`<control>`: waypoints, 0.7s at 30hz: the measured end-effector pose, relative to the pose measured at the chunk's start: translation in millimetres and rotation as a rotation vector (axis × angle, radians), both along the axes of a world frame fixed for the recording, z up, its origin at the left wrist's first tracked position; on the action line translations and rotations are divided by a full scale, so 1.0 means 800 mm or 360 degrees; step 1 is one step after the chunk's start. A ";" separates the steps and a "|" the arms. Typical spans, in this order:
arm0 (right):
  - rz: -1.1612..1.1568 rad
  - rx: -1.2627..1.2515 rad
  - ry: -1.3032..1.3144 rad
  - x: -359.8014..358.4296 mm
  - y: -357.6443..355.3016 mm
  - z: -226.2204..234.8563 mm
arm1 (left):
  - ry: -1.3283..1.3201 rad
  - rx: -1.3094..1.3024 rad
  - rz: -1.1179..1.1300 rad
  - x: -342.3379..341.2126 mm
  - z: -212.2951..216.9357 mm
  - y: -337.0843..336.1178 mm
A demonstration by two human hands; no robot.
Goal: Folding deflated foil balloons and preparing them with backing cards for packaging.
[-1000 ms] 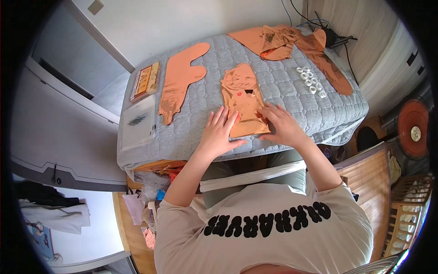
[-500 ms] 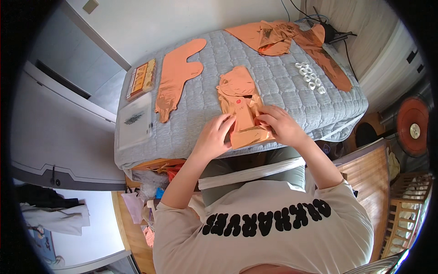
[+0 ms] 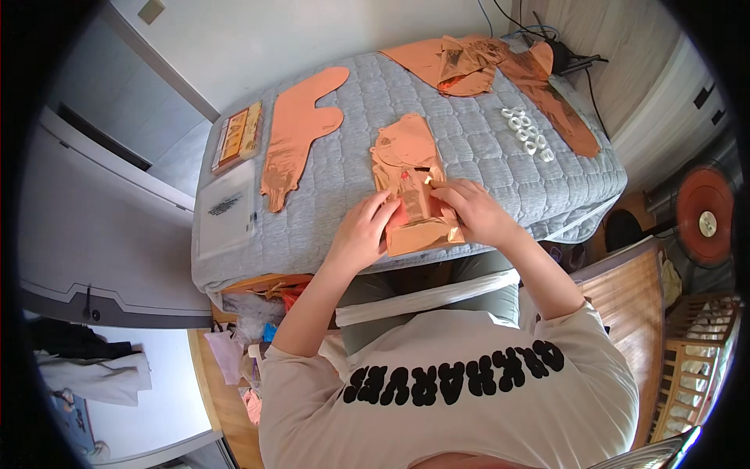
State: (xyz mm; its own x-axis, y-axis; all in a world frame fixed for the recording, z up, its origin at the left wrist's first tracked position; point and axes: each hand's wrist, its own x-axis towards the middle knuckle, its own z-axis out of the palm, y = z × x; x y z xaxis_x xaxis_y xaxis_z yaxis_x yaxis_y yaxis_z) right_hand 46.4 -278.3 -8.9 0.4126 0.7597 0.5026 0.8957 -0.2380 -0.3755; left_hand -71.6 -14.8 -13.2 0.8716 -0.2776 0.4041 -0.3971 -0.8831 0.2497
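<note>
A rose-gold foil balloon (image 3: 414, 213), flat and folded over on itself, lies at the near edge of the bed in front of me. A small red mark and a dark slot show near its middle. My left hand (image 3: 362, 231) grips its left edge with bent fingers. Opposite, my right hand (image 3: 473, 213) pinches the right edge, fingertips on the shiny foil. Another flat foil balloon (image 3: 301, 133) is spread out to the left. Farther back at the right, more crumpled rose-gold foil (image 3: 469, 66) rests on the bed.
Several white rings (image 3: 525, 134) sit right of the balloon on the quilted mattress (image 3: 367, 90). At the left are a flat box (image 3: 237, 137) and a clear case (image 3: 226, 215) with dark small pieces. A fan (image 3: 705, 223) and wooden crib (image 3: 687, 375) stand right.
Both hands have shifted slightly on the balloon's edges, the right one a little toward the middle. The foil's central strip has creased and now looks shinier. The whole view has moved slightly.
</note>
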 end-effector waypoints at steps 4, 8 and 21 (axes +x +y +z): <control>0.0028 -0.0091 -0.0042 0.007 0.000 0.000 | -0.0019 0.0139 -0.0024 0.005 0.006 0.001; 0.0012 -0.0070 -0.0081 0.006 0.000 0.007 | -0.0054 0.0167 -0.0057 0.010 0.010 0.005; 0.0109 -0.0220 -0.0138 0.024 0.007 0.003 | -0.0049 -0.0070 -0.0134 0.024 0.009 0.015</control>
